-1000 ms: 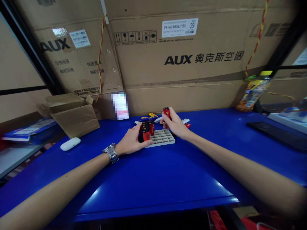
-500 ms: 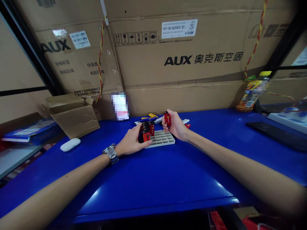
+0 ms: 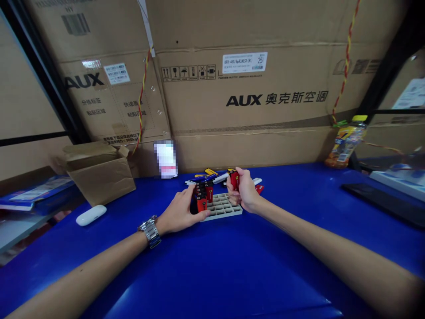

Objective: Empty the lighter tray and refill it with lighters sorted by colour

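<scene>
Tray (image 3: 224, 216) holding red pieces (image 3: 202, 204) at left, red piece (image 3: 234, 180) in right hand (image 3: 247, 191)

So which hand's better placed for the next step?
Likely the right hand: it holds a red oblong object near open cells of the pale gridded tray; the left hand curls around upright red pieces.

The hands (image 3: 179, 212) partly hide the pale grid tray (image 3: 223, 206).

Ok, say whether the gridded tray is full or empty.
The tray is partly filled: red pieces stand at its left end, beside the left hand, while several compartments to their right look empty.
</scene>
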Available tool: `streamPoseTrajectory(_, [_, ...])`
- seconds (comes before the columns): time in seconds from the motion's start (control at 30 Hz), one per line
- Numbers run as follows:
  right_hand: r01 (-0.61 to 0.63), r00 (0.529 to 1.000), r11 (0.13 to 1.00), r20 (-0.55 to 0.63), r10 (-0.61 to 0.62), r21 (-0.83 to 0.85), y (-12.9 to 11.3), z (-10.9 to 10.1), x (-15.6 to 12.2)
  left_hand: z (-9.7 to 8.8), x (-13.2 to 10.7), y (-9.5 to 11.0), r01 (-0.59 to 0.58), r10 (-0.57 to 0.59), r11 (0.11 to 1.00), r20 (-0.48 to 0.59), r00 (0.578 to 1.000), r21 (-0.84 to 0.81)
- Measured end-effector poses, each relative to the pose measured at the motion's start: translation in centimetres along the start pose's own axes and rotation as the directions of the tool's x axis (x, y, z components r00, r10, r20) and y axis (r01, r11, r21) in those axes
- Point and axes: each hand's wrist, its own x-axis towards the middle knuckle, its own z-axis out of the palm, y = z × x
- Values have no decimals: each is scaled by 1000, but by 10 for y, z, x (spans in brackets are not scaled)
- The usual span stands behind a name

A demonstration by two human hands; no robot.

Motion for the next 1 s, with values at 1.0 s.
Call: streamPoseTrajectory(1.0, [598, 796, 566, 342, -499, -567, 0, 1, -10, 1, 0, 2, -24, 24, 1000, 4, 1000, 8])
